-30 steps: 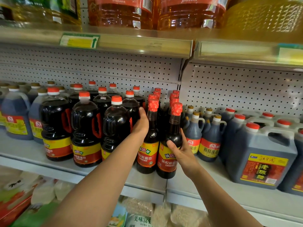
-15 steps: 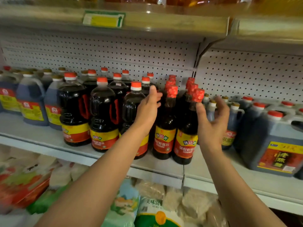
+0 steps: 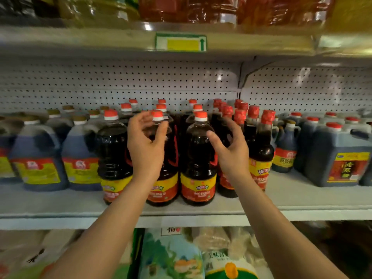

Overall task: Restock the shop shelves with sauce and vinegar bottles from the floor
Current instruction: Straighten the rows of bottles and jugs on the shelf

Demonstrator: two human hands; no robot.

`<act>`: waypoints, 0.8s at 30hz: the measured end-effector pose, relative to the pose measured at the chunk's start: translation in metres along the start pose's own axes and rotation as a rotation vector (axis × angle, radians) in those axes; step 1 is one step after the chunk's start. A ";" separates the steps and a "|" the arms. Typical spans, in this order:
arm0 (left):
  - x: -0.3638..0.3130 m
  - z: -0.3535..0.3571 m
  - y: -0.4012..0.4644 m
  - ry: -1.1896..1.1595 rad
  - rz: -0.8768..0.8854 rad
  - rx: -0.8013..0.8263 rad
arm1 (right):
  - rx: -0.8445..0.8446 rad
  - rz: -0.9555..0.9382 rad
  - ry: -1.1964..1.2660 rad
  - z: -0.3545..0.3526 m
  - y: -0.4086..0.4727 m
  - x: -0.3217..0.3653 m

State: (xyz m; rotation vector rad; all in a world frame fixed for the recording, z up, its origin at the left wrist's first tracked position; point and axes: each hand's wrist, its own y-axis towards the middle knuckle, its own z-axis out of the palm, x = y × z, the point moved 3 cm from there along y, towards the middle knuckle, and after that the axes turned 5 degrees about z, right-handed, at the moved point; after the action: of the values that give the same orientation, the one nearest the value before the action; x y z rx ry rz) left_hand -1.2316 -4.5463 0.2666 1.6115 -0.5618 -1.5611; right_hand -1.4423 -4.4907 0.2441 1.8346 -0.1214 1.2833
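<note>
Flanking sauce bottle (image 3: 198,158), both hands

Dark brown round plastic sauce jug (image 3: 198,158) between the hands: red cap on white collar, yellow-and-red label. Tall slim dark glass bottle (image 3: 261,154) right of the right hand (image 3: 231,152): red foil neck, red-and-yellow label. Blue-grey squat handled jug (image 3: 38,158) left of the left hand (image 3: 146,146): red-and-yellow label. White back panel (image 3: 120,83) above the hands: regular dark dot pattern. Shelf tag (image 3: 181,42) above: green border, yellow centre.

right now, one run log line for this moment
stage: shelving | left hand: open, by wide sauce bottle | right hand: open, before slim bottles | shelf: bottles upright
</note>
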 end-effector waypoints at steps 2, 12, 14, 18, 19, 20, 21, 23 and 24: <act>0.014 -0.010 0.005 0.111 -0.011 0.024 | 0.043 0.074 -0.029 0.016 -0.002 -0.007; 0.057 0.009 0.026 0.099 -0.284 0.397 | 0.028 0.175 -0.110 0.051 0.013 -0.002; 0.058 0.011 0.028 0.110 -0.261 0.409 | 0.005 0.193 -0.117 0.051 0.015 -0.006; 0.064 0.010 0.032 0.116 -0.233 0.431 | -0.043 0.185 -0.115 0.051 0.014 -0.007; 0.064 0.010 0.032 0.114 -0.228 0.437 | -0.055 0.182 -0.120 0.051 0.012 -0.007; 0.064 0.010 0.032 0.113 -0.224 0.446 | -0.067 0.178 -0.128 0.050 0.012 -0.007; 0.064 0.011 0.032 0.112 -0.219 0.454 | -0.075 0.173 -0.141 0.049 0.012 -0.008; 0.065 0.012 0.032 0.109 -0.215 0.460 | -0.075 0.173 -0.156 0.048 0.013 -0.008; 0.066 0.013 0.032 0.107 -0.214 0.460 | -0.066 0.175 -0.151 0.048 0.014 -0.009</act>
State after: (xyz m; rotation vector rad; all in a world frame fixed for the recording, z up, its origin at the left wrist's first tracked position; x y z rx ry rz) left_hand -1.2282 -4.6191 0.2530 2.1472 -0.7489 -1.5615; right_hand -1.4194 -4.5358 0.2408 1.8950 -0.4099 1.2423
